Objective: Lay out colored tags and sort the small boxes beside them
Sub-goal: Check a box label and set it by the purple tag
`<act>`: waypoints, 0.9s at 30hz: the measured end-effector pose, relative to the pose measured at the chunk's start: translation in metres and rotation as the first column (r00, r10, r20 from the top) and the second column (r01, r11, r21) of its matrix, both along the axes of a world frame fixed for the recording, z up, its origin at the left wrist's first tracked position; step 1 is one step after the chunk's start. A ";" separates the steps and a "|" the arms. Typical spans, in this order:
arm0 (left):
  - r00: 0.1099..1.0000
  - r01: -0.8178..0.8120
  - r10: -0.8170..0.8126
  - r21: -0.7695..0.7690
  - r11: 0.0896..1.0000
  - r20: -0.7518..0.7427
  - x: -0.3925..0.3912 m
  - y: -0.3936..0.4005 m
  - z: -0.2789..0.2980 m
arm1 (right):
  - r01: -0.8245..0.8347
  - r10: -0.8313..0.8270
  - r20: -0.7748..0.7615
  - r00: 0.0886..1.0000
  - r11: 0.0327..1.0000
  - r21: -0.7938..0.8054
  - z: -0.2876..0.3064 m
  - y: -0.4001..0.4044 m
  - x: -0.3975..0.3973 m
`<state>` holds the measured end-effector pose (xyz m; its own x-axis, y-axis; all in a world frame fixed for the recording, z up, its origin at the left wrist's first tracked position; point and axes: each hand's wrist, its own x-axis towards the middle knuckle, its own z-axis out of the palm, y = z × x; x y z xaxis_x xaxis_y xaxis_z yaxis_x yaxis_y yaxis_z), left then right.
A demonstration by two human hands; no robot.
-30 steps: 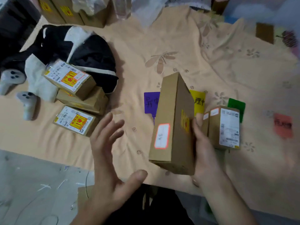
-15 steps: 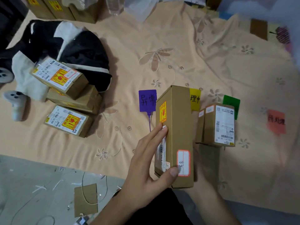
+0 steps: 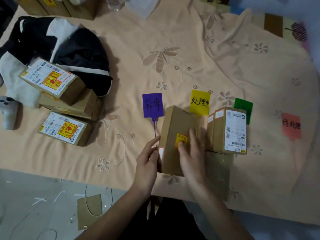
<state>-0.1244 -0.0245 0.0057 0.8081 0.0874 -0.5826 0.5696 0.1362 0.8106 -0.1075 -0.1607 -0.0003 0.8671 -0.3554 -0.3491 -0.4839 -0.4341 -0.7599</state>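
Observation:
A brown cardboard box with a yellow sticker lies on the peach cloth between the purple tag and the yellow tag. My left hand grips its left edge. My right hand rests flat on its top face. Two boxes stand upright just right of it, in front of the green tag. A red-orange tag lies further right. Three labelled boxes are piled at the left.
A black and white garment lies behind the left pile, a grey controller at the far left edge. More boxes line the far left corner. The cloth's front edge drops to a grey floor with a cardboard scrap.
The box went from tilted up in my right hand to lying down between the purple and yellow tags. My left hand came onto its left side and my right hand moved onto its top.

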 end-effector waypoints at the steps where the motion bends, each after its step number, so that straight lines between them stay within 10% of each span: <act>1: 0.998 0.024 -0.021 0.045 0.999 -0.059 0.004 0.002 -0.017 | -0.055 0.053 -0.032 0.998 0.996 -0.067 -0.007 0.002 -0.002; 4: 0.959 0.280 -0.274 0.364 0.888 -0.071 0.019 0.016 -0.048 | -0.159 0.141 -0.137 0.980 0.978 -0.133 -0.022 0.005 -0.012; 12: 0.610 0.364 -0.782 0.921 0.137 -0.125 0.074 0.041 -0.068 | -0.308 0.286 -0.124 0.950 0.796 -0.521 -0.043 0.010 -0.032; 27: 0.792 0.278 -0.607 0.841 0.464 0.073 0.111 0.063 -0.058 | -0.405 0.440 -0.100 0.893 0.686 -0.605 -0.040 0.030 0.010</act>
